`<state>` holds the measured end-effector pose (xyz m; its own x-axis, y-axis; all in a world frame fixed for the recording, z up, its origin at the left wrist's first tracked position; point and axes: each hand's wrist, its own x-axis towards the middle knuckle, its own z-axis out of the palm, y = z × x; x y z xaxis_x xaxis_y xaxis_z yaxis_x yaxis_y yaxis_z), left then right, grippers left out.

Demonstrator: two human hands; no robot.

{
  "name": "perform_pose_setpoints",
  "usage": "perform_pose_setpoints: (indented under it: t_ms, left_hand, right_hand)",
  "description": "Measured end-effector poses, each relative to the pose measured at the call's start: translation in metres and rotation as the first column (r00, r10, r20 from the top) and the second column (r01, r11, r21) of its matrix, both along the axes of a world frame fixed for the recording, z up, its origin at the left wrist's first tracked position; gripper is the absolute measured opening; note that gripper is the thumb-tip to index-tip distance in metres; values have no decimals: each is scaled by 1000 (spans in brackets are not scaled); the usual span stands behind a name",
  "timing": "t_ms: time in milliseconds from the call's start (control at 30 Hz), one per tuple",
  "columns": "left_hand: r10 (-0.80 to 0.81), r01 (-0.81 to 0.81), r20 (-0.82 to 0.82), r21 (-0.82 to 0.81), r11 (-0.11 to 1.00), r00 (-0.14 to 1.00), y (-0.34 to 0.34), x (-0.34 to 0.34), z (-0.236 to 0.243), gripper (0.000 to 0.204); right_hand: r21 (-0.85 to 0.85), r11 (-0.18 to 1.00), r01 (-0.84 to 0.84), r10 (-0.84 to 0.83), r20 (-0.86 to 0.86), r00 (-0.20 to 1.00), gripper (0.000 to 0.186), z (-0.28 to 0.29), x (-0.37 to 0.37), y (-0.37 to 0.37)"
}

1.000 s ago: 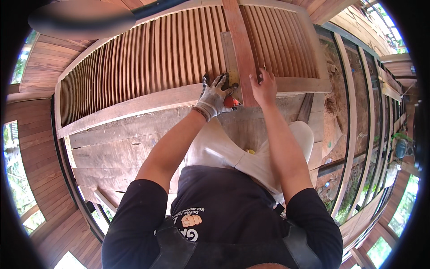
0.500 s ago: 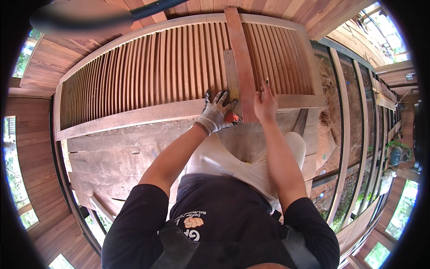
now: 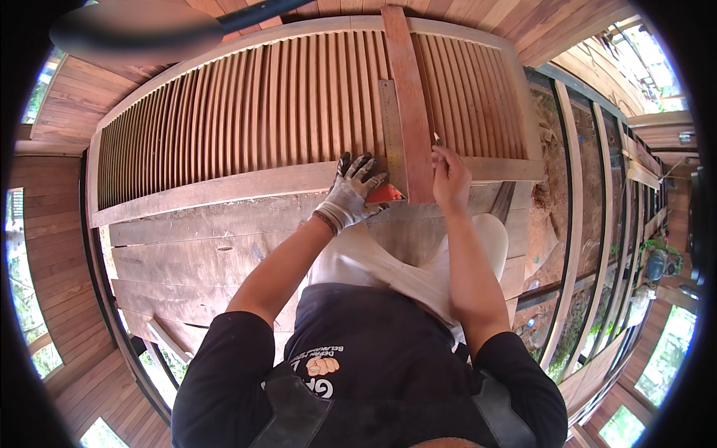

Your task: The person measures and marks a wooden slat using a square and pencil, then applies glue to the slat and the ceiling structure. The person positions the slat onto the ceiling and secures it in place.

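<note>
A louvred wooden panel (image 3: pixel 299 104) lies across in front of me, its slats set in a plain frame. Across it, from far to near, runs a reddish-brown board (image 3: pixel 411 112). Along the board's left side lies a square (image 3: pixel 388 112) with a metal blade and a red stock (image 3: pixel 385 194). My left hand (image 3: pixel 351 190), in a white and dark glove, rests with fingers spread on the frame's near rail, beside the stock. To the right of the board, my bare right hand (image 3: pixel 452 179) is closed around a pencil (image 3: pixel 438 140), its upper end pointing away from me.
Wide planks (image 3: pixel 194 261) lie under and before the panel. At right, dark and pale floor joists (image 3: pixel 571 209) span open gaps over bare soil. Wood-clad walls (image 3: pixel 60 246) with window openings surround the place. A dark blurred bar (image 3: pixel 261 13) crosses the upper left.
My left hand has shifted left, off the square's blade, and its fingers are wider apart. My right hand has turned and drawn slightly nearer me, bringing the pencil closer to the board's edge.
</note>
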<state>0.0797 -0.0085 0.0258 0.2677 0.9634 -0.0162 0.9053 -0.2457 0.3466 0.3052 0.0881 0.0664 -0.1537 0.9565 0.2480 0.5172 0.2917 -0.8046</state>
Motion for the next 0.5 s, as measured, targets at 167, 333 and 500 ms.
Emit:
perform_pose_setpoints:
  t_ms: [167, 333, 500]
  left_hand:
    - [140, -165, 241, 89, 982, 960, -20, 0, 12, 63]
    - [184, -267, 402, 161, 950, 897, -8, 3, 52, 60]
    - [171, -272, 332, 285, 919, 928, 21, -15, 68, 36]
  right_hand:
    - [-102, 992, -70, 69, -13, 998, 25, 3, -3, -3]
    - [-292, 829, -477, 438, -192, 878, 15, 39, -38, -24]
    - [-457, 689, -563, 541, -193, 818, 13, 41, -49, -1]
